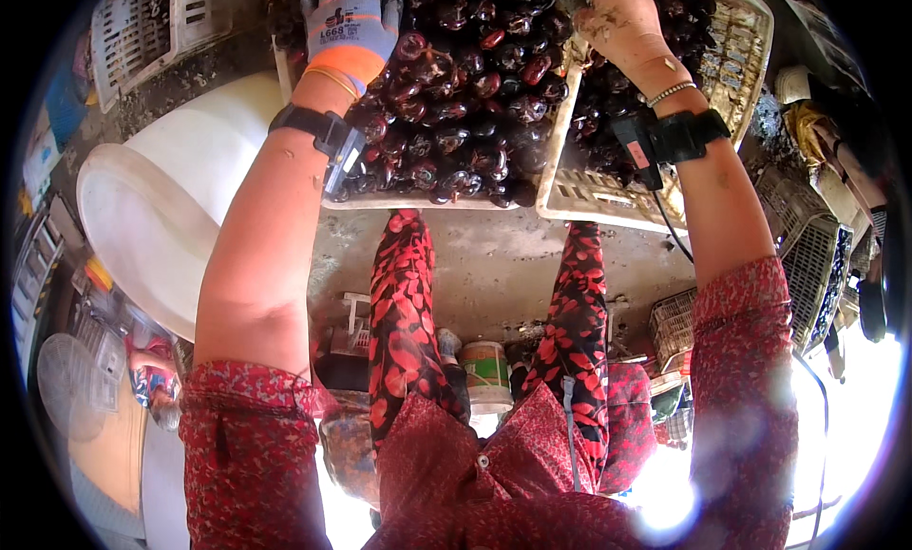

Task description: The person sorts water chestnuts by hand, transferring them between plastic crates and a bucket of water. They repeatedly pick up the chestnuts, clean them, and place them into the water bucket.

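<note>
Two hands: left hand (347, 28), gloved, fingers outstretched by the left edge of the left crate (437, 204); right hand (622, 23), fingers bent, near the rim between crates; whether either grips anything, I cannot tell.
Dark red bulbs (465, 85): spread between the hands, reaching the left crate's near edge; more lie nearer than the right hand.
Crate progress: left looks well filled; right crate (548, 189) seems partly filled, near and right slats bare; what remains is unclear.
</note>
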`<state>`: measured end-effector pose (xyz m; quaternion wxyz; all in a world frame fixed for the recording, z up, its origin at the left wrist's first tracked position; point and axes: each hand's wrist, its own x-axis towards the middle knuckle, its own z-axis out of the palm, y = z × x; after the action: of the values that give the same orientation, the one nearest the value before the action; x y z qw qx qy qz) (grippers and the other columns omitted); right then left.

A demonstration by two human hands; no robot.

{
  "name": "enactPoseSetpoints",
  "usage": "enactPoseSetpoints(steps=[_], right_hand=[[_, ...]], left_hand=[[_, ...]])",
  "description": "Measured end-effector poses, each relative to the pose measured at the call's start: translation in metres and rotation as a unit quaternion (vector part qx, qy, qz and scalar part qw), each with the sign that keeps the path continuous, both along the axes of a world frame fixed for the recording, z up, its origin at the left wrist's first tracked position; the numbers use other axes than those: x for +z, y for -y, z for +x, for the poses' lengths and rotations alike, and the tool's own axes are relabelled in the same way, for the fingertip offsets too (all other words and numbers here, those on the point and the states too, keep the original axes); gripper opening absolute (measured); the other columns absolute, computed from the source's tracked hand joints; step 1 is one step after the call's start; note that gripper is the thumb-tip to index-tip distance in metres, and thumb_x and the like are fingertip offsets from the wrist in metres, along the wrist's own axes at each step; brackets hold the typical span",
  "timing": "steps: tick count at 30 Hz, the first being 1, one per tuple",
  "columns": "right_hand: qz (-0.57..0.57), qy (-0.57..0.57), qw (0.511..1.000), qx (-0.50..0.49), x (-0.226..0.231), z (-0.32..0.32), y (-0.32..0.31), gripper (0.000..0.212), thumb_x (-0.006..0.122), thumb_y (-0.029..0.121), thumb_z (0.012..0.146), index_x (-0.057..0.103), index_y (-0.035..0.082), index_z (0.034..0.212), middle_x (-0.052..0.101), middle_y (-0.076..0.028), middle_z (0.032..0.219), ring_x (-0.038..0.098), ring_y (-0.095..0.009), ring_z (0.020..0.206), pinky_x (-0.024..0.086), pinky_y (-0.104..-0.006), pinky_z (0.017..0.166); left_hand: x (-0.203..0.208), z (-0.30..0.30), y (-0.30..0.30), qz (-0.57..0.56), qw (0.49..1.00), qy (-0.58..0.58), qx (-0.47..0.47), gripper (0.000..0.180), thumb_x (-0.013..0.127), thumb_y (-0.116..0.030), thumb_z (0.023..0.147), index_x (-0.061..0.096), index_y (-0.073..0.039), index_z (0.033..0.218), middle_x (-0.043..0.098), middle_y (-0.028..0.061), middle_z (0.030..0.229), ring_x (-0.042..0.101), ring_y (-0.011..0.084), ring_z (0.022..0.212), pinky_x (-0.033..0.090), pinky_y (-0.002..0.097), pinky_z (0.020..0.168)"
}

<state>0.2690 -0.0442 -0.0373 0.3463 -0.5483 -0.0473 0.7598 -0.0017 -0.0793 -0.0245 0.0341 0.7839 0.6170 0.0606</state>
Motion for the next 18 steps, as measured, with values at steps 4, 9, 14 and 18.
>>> enactPoseSetpoints(steps=[4,9,14,18], right_hand=[[0.045,-0.237,0.969,-0.052,-0.018,-0.019,-0.003,0.016,0.042,0.018,0.092,0.055,0.008,0.089,0.054,-0.004,0.074,0.052,-0.018,0.061,0.04,-0.028,0.042],[0.064,-0.115,0.991,0.015,-0.045,-0.099,-0.008,0.009,0.045,0.013,0.088,0.053,0.012,0.083,0.059,-0.004,0.077,0.055,-0.02,0.065,0.045,-0.0328,0.049],[0.125,-0.198,0.971,0.049,-0.06,-0.055,-0.029,0.018,0.045,0.004,0.085,0.062,0.004,0.092,0.061,-0.005,0.079,0.056,-0.018,0.072,0.046,-0.0288,0.063],[0.252,0.183,0.945,0.094,0.046,-0.018,0.036,0.017,0.051,0.01,0.087,0.06,0.001,0.097,0.062,-0.01,0.086,0.06,-0.018,0.08,0.049,-0.03,0.066]], left_hand=[[-0.007,-0.018,-0.004,0.003,0.997,0.034,-0.075,0.047,0.05,-0.027,0.086,0.044,-0.005,0.128,0.034,0.0203,0.139,0.025,0.0388,0.131,0.017,0.0505,0.107],[-0.002,-0.038,-0.01,-0.015,0.977,0.168,-0.127,0.044,0.055,-0.019,0.086,0.047,-0.004,0.127,0.038,0.0191,0.136,0.032,0.0371,0.128,0.025,0.044,0.107],[0.05,0.012,0.011,0.008,0.966,0.25,-0.067,0.037,0.054,-0.009,0.086,0.051,-0.003,0.123,0.045,0.016,0.131,0.04,0.0321,0.123,0.032,0.0376,0.104],[0.04,0.01,0.084,-0.092,0.969,0.208,-0.098,0.046,0.058,-0.03,0.078,0.052,-0.016,0.122,0.04,0.0137,0.134,0.036,0.0338,0.124,0.027,0.0459,0.106]])
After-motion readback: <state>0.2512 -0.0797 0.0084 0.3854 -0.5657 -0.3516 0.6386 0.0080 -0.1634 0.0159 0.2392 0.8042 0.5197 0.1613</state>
